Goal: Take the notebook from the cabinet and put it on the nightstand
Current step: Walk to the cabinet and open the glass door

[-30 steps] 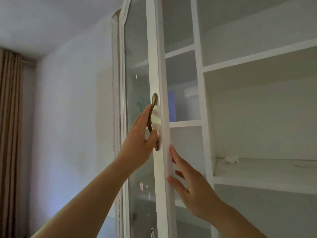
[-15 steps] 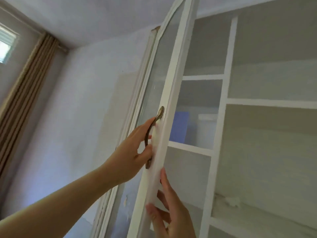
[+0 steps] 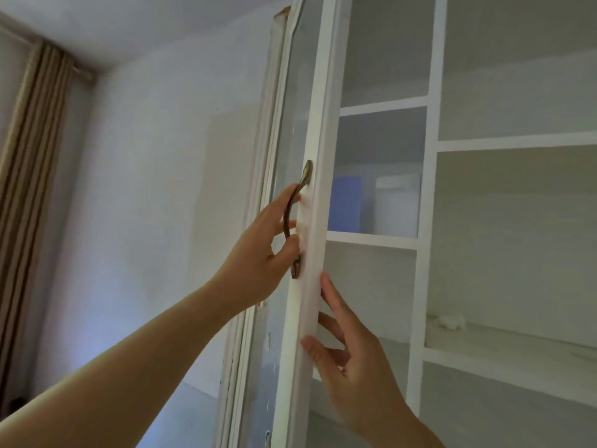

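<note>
The glass door (image 3: pixel 318 156) of the white cabinet (image 3: pixel 429 189) is seen edge-on and swung wide, and the bronze handle (image 3: pixel 295 221) is gripped by the left hand (image 3: pixel 258 253), fingers hooked behind it, thumb pressed under. The door's edge is steadied by the right hand (image 3: pixel 352 360), fingers flat along the inner side, thumb on the outer face, nothing carried. The notebook (image 3: pixel 345 203) is judged to be the blue upright thing on the left shelf (image 3: pixel 371 239), near its left end, beside a pale box (image 3: pixel 397 202); blur leaves that uncertain. Risks from here: the right-hand fingers could be pinched should the door be swung back, the pane could be knocked against the wall (image 3: pixel 145 189) if the door is pushed too far, and the box could be nudged off the shelf's front edge during the reach. The right shelves look bare but for a white scrap (image 3: pixel 450 321) near one front-left corner. Paint is chipped along the frame. A brown curtain (image 3: pixel 29 173) hangs in the room's far-left corner; no nightstand is in view.
</note>
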`<state>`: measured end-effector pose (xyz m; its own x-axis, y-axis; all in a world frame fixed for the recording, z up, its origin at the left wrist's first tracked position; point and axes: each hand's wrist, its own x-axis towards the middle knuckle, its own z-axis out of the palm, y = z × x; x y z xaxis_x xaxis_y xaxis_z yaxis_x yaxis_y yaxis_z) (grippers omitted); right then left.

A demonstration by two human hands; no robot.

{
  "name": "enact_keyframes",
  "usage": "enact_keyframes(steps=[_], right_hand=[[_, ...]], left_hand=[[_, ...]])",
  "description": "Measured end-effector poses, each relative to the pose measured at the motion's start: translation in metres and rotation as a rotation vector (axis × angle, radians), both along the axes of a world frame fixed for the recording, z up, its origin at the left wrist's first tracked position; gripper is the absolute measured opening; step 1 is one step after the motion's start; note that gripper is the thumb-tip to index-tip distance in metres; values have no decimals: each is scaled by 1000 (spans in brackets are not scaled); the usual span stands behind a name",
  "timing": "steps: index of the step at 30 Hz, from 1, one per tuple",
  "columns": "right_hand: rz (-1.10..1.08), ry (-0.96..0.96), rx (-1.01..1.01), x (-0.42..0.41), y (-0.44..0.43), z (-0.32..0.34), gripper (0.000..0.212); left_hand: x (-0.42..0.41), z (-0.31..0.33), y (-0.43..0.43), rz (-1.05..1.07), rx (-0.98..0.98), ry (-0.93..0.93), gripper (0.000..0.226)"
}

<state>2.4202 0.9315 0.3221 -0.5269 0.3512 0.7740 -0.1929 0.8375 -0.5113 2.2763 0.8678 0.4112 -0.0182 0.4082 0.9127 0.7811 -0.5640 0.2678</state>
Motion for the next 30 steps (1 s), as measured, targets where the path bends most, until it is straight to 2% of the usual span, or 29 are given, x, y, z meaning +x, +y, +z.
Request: enact_keyframes(steps=[16,18,23,27,30], right_hand=[[-143,-3,-5,-80,-85,4,66],[-131,-23,-16,-90,-88,3,67],[-119,-1,36,-115,-92,2,67],[-95,18,32,-129,-96,-1,66],[-115,11,40,-139,-100,-1,64]], left_hand=[[-84,6,-61,-212,-78,-54,58],[-94,4,-63,-219,-103,-99,58],[-110,-1,-88,-322,-172,-350,46],[-123,-10,-106,-327,-198,-385,58],[-133,-8,-107,-315,-200,-372,54]])
